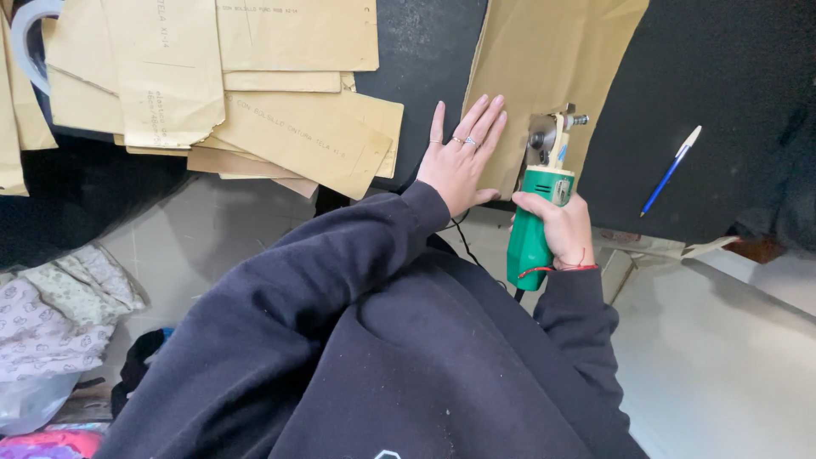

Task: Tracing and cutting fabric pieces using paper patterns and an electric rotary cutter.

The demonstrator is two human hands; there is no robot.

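My right hand [559,228] grips a green hand-held rotary cutter [534,223], its round metal blade at the lower edge of a large tan paper pattern piece [552,68]. That piece lies on black fabric [705,119] spread over the table. My left hand [461,157] rests flat, fingers together, with its fingertips on the pattern's left edge and its palm on the fabric, just left of the blade. Rings show on two fingers. The cutter's black cord hangs down by my dark sleeve.
A stack of several tan pattern pieces [229,85] overlaps at the upper left. A blue and white pen [671,170] lies on the fabric to the right. Patterned cloth [59,306] is heaped at lower left on the floor.
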